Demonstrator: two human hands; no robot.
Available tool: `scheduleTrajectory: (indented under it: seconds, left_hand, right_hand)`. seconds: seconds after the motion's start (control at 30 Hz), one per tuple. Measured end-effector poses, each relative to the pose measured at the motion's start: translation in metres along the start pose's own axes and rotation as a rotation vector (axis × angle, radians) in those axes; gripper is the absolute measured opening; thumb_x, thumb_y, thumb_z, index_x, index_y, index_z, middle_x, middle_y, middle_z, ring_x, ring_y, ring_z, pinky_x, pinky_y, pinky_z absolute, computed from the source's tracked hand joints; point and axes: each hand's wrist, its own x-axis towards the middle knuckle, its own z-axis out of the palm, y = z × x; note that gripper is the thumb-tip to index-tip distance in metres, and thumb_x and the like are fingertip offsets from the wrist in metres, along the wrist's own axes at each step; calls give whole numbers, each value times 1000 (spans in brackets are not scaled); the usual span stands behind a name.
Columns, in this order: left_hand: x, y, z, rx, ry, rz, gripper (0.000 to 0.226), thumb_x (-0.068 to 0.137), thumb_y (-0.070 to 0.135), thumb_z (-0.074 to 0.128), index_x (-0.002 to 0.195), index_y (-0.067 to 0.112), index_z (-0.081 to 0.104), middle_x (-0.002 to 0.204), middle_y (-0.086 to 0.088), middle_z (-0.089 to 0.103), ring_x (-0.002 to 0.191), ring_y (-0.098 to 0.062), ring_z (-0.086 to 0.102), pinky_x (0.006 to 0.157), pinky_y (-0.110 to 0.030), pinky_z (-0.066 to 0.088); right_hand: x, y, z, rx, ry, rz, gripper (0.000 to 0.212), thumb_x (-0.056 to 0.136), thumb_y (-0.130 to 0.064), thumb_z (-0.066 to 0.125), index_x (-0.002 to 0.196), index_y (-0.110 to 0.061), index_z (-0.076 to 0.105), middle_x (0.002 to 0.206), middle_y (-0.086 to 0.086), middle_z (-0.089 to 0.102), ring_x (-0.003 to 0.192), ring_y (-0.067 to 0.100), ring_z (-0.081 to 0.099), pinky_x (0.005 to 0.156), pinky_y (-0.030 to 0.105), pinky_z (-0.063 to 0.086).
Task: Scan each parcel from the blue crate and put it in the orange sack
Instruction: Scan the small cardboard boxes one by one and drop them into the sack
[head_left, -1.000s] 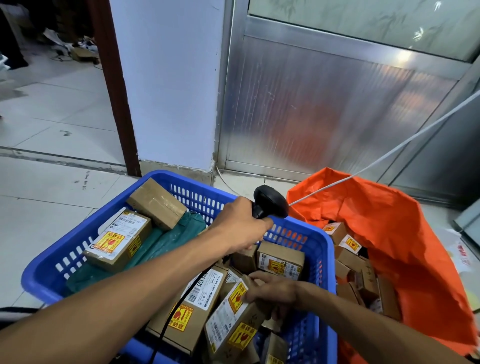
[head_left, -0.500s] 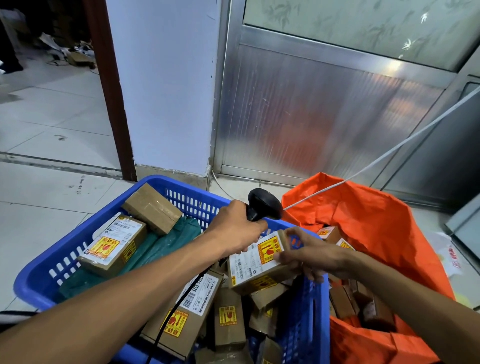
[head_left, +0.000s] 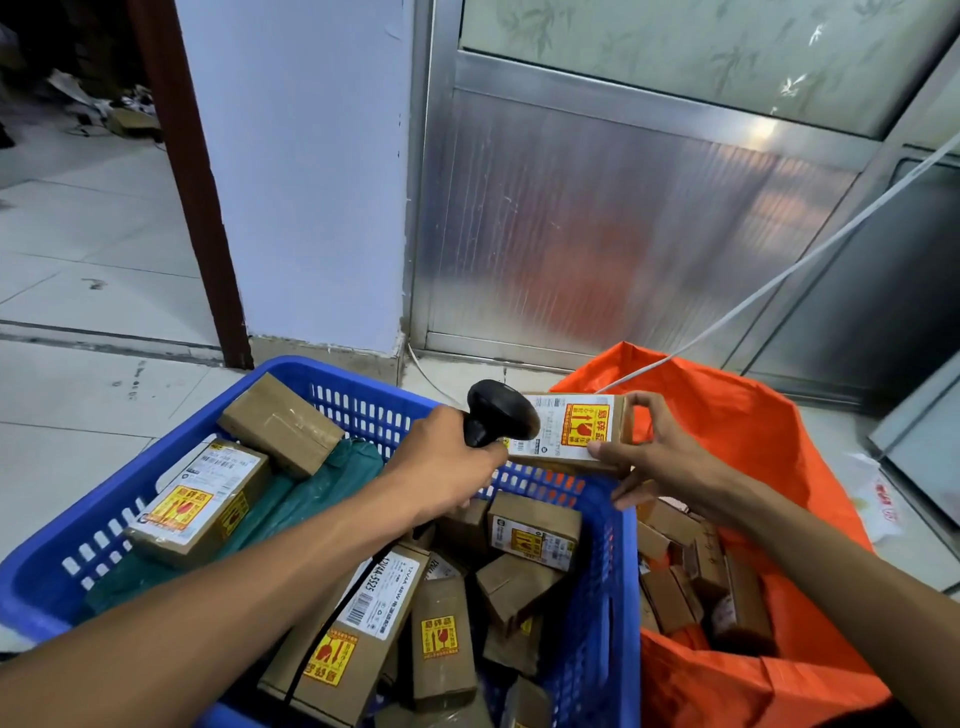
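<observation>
Right hand (head_left: 657, 462) gripping one parcel (head_left: 576, 431): thumb on the labelled face near its right end, index finger hooked over the far top corner, remaining fingers curled beneath. Forearm stretching in from the lower right, crossing above the sack (head_left: 753, 441). Parcel held in the air above the crate's (head_left: 78, 551) far right corner, beside the sack's mouth; long axis running left to right, white label with red-and-yellow sticker turned toward the camera, left end hidden behind the scanner (head_left: 496, 415).

Left hand (head_left: 447, 462) clenched round the one black scanner's handle, head raised and aimed at the parcel's label, almost touching it. Forearm reaching in from the lower left, over the crate. Black cable trailing down from the handle among the boxes.

One blue crate, on the floor, holding about ten more cardboard parcels in a jumble, exact count unclear, plus a green bag (head_left: 291, 499) along its left side. One orange sack just right of it, touching, with several brown parcels inside. One white cord (head_left: 779, 280) slanting from the sack's rim toward the upper right.
</observation>
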Motion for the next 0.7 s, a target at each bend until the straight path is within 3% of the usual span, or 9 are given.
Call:
scheduleTrajectory:
  seconds: [0.17,0.37,0.5,0.7]
  left_hand:
    - [1,-2,2,9,-3,-19,18,92,23,64,89,6,68,68,-5,71,43,-13,58,50,-25,49]
    - [-3,0,2,-12,61,-28,21,92,24,65,78,8,63,64,-9,69,41,-14,57,54,-29,52]
    - [-5,4,1,-104,129,-61,26,91,21,66,68,9,62,44,3,55,34,-12,51,48,-23,45]
    - [-9,6,1,-253,140,-94,29,94,20,63,67,10,61,39,6,53,38,-12,50,46,-24,45]
  right_hand:
    - [4,1,-2,18,52,-24,71,84,-12,78,131,-33,30,111,17,67,72,35,75,60,45,63]
    - [11,8,-1,-17,129,-89,67,85,-7,77,127,-33,31,114,10,65,76,23,76,58,38,62]
    - [16,9,4,-23,136,-101,72,85,-5,76,131,-32,30,115,12,65,80,23,76,60,37,62]
    - [16,8,15,-13,130,-151,73,84,-3,77,132,-29,29,114,14,65,81,26,75,60,38,63]
